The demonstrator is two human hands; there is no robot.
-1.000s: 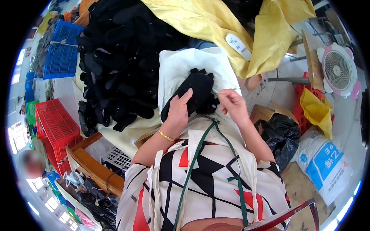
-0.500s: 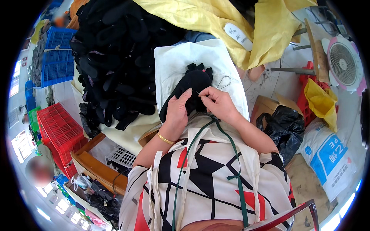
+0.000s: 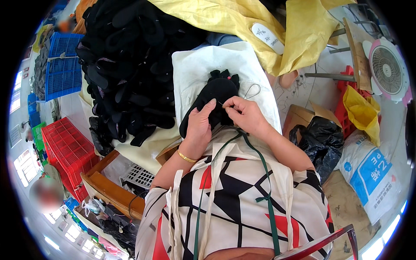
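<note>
A black cloth slipper [image 3: 219, 89] lies on the white cloth [image 3: 184, 65] over my lap, its smooth rounded sole turned upward. Ruffled black fabric with a small pink spot shows at its far end. My left hand [image 3: 201, 120] grips the slipper's near side, thumb raised along the edge. Opposite it, my right hand [image 3: 243, 113] is closed in a pinch on a thin needle-like tool [image 3: 222, 104] whose tip is at the slipper's edge. A thin loop [image 3: 252, 91], thread or wire, stands out beyond my right knuckles. The slipper's underside is hidden.
A large heap of black slippers [image 3: 125, 56] lies to the left. Yellow sheeting [image 3: 229, 17] with a white insole [image 3: 267, 38] is at the far side. Red crates [image 3: 69, 149] and a wooden drawer [image 3: 115, 190] stand left; a black bag [image 3: 320, 138] and a fan [image 3: 387, 69] are right.
Almost nothing differs: both hands keep their hold on the slipper and tool. The view has shifted slightly.
</note>
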